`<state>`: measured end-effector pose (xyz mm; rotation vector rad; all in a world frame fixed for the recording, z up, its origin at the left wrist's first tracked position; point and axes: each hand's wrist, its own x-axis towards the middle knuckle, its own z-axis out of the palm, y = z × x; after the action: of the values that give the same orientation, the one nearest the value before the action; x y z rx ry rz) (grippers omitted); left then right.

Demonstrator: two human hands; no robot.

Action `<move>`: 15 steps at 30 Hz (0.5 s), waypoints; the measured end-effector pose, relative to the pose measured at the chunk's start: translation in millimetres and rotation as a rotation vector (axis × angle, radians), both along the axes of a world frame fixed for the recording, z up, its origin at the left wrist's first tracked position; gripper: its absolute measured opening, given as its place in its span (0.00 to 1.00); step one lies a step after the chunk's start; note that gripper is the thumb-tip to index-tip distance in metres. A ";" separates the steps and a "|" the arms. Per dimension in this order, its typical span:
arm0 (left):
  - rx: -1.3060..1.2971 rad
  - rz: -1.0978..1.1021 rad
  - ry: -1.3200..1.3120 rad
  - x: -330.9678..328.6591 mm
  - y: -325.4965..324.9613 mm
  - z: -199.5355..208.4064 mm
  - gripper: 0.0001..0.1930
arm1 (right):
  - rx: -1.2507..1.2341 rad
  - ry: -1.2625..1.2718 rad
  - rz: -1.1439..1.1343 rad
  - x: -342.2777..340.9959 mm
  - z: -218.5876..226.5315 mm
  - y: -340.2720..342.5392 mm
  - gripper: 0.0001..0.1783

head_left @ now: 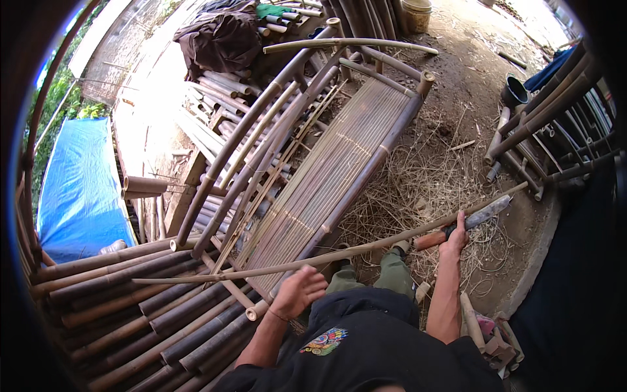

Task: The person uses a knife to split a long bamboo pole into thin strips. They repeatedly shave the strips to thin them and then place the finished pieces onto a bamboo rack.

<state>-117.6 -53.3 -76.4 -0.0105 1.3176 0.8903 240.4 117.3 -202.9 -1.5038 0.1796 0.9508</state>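
Note:
A long bamboo strip stretches across in front of my body, from the bamboo poles on the left to the litter on the right. My left hand is just below it with fingers stretched out; whether it touches the strip I cannot tell. My right hand is closed on a large knife with an orange-brown handle, its blade pointing right. The strip passes by this hand, along the knife. Beyond the strip is a bamboo bench with a slatted seat, tipped at an angle.
Bamboo poles are stacked at the lower left, and more lie behind the bench. Shavings cover the ground to its right. Another bamboo frame stands at the far right. A blue tarp hangs on the left. A bucket stands at the back.

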 end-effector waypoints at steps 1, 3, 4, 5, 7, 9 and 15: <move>-0.020 -0.372 0.043 0.8 -11.2 5.5 0.22 | 0.047 -0.013 0.047 -13.9 8.0 -2.1 0.17; 0.578 -0.964 0.545 8.7 -8.5 24.6 0.27 | 0.179 -0.072 0.140 -39.1 13.9 0.8 0.16; 0.912 -1.034 0.809 17.0 8.4 41.4 0.29 | 0.260 -0.153 0.183 -58.2 23.9 2.4 0.16; 1.003 -1.008 1.018 22.0 28.8 38.7 0.32 | 0.285 -0.160 0.223 -67.9 32.2 4.8 0.16; 1.026 -0.981 1.256 21.2 57.5 14.6 0.38 | 0.391 -0.245 0.317 -102.4 72.2 3.9 0.15; 0.900 -1.120 0.784 14.9 88.4 0.8 0.31 | 0.513 -0.356 0.365 -112.0 94.8 8.1 0.16; 0.783 -0.641 -0.167 42.5 93.7 -4.2 0.20 | 0.425 -0.954 0.711 -86.6 180.2 8.7 0.21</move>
<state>-75.1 40.4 -80.6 0.8800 0.6719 0.7659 153.8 126.0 -22.7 -1.4683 -1.2311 0.6337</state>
